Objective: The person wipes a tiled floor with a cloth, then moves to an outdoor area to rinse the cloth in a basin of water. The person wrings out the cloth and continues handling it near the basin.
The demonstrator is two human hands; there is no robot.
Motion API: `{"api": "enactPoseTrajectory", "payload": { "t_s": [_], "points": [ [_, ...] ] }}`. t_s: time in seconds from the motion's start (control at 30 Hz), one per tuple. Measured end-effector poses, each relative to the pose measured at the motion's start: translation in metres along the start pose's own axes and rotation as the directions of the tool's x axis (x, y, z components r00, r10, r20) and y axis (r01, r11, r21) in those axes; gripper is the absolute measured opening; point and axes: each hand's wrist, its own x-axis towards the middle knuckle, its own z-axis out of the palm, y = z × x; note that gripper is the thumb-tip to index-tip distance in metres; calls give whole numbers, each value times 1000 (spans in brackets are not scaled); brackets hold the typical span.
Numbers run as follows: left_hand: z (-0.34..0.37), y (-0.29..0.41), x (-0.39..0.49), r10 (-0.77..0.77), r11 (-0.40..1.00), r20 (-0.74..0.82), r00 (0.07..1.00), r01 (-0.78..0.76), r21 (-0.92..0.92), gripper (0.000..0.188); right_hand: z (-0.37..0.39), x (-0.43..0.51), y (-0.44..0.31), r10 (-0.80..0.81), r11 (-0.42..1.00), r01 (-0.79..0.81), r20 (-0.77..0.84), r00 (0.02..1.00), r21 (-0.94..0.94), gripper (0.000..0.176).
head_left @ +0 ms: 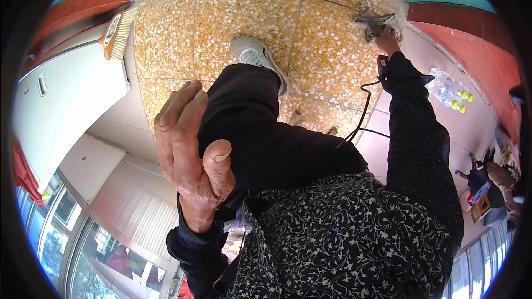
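My right hand (388, 40) reaches far forward at the upper right and grips a crumpled grey cloth (392, 20). The cloth lies against the speckled terrazzo floor (245, 12), close to where it meets the pale border tiles. Nearer the camera, my left hand (183, 145) is raised with nothing in it, its fingers extended and its thumb apart. Behind that hand is my bent leg in dark trousers (245, 104). A white sneaker (259, 60) rests on the floor.
Plastic bottles (447, 89) with yellow-green caps lie right of my arm. A black cable (365, 104) hangs from a small device (382, 66) at my right wrist. At left, a bristle brush (116, 35) rests by a white panel (70, 91). A glazed door (120, 253) stands at lower left.
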Motion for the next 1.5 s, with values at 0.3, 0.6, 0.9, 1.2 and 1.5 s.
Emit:
{"api": "enactPoseTrajectory", "payload": {
  "t_s": [0.3, 0.6, 0.9, 1.2, 1.5],
  "points": [
    [1, 7, 2, -13, 999, -5, 1000, 13, 46, 66, 80, -145, 78, 27, 999, -24, 73, 997, -43, 95],
    [-6, -4, -14, 45, 999, -73, 996, -46, -17, 48, 162, -282, 36, 36, 893, 182, 468, 883, -412, 59],
    [-11, -22, -32, 34, 999, -152, 988, -36, -8, 48, 98, -227, -153, -178, 981, 153, 246, 953, 117, 36],
    [-19, -28, -36, -13, 1000, -153, 988, 12, -6, 49, 142, -228, -193, -712, 619, 758, 260, 652, -207, 39],
    [-18, -22, -32, 4, 1000, -133, 991, -7, -23, 50, 123, -261, -30, -688, 325, 925, 622, 374, -196, 26]
  ]
}}
